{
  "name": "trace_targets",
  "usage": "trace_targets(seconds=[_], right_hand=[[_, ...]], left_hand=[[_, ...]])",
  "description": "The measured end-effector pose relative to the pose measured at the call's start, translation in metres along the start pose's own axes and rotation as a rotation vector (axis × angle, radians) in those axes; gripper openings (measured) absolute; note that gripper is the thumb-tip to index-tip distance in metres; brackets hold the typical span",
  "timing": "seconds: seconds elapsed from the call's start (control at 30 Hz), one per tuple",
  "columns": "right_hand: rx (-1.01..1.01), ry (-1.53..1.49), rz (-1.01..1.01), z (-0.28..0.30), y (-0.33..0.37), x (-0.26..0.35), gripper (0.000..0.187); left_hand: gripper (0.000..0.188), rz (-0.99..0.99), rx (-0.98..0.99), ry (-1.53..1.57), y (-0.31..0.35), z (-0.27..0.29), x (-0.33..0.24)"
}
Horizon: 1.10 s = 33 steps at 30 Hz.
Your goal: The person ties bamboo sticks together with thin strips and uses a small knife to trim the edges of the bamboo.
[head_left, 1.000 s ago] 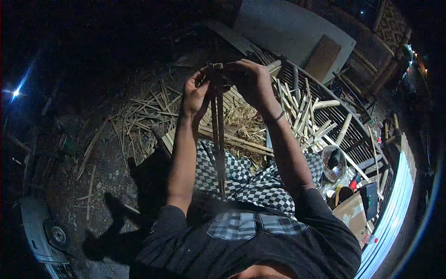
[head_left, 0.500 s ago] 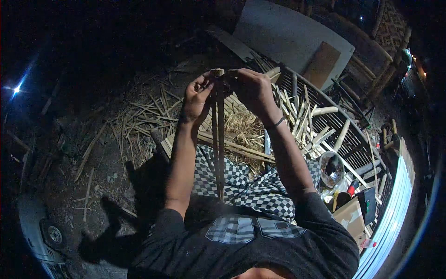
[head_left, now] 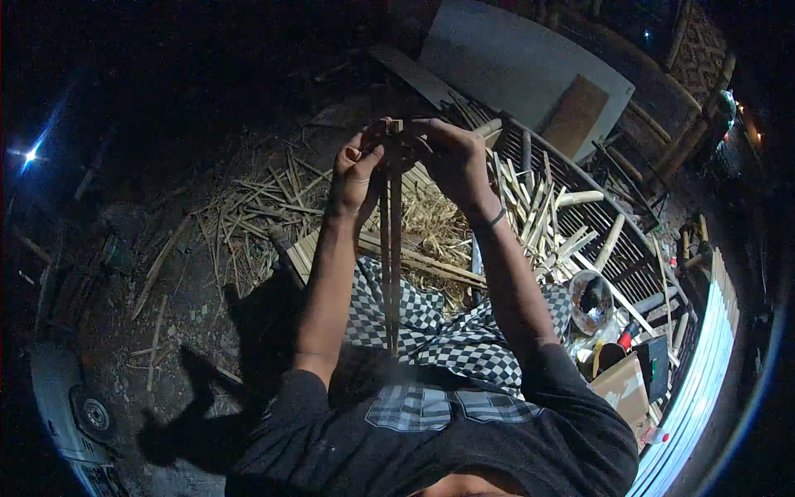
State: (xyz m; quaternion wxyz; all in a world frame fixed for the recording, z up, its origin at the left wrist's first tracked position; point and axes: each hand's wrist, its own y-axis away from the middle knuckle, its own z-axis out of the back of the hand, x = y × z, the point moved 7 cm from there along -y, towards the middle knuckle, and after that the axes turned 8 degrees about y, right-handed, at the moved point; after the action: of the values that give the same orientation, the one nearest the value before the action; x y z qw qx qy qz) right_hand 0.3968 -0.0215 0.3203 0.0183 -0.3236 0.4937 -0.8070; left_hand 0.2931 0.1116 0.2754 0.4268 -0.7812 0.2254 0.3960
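Two long, narrow wooden strips, likely split bamboo, run from between my raised hands back toward my chest. Their pale cut ends show at the top, level with my fingertips. My left hand is closed around the strips near those ends, the thumb bent along the near side. From the other side my right hand curls in with its fingers bent at the same end. Its fingertips are partly hidden behind the knuckles, so I cannot make out exactly how it grips.
A checkered cloth covers my lap, with pale shavings beyond it. Loose split sticks lie at left. A slatted bamboo platform at right holds more sticks, a clear round container and a cardboard box.
The strips' top ends have shifted slightly right and up. My left hand has moved a little right with its thumb pressed in, while my right hand stays in nearly the same place.
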Motion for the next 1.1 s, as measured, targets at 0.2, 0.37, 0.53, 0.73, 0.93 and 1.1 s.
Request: trace_targets(seconds=[0.2,0.37,0.53,0.73,0.93,1.1], right_hand=[[0.039,-0.107,-0.067,-0.001,-0.001,0.011,0.026],[0.044,-0.118,-0.077,0.004,-0.001,0.008,0.024],[0.054,0.059,-0.03,-0.001,-0.005,0.018,0.025],[0.005,0.063,0.001,0.007,-0.005,0.015,0.024],[0.058,0.145,0.027,0.006,-0.006,0.032,0.024],[0.04,0.1,0.016,0.009,-0.006,0.034,0.022]], left_hand=[[0.033,0.011,0.011,0.197,0.006,-0.014,-0.003],[0.032,-0.047,0.01,0.213,0.007,-0.028,-0.015],[0.027,0.014,-0.113,0.263,0.009,-0.02,-0.005],[0.025,-0.029,-0.113,-0.073,0.006,-0.008,-0.008],[0.027,0.023,-0.001,0.178,0.002,0.004,0.004],[0.031,-0.001,0.033,0.15,0.002,-0.022,-0.02]])
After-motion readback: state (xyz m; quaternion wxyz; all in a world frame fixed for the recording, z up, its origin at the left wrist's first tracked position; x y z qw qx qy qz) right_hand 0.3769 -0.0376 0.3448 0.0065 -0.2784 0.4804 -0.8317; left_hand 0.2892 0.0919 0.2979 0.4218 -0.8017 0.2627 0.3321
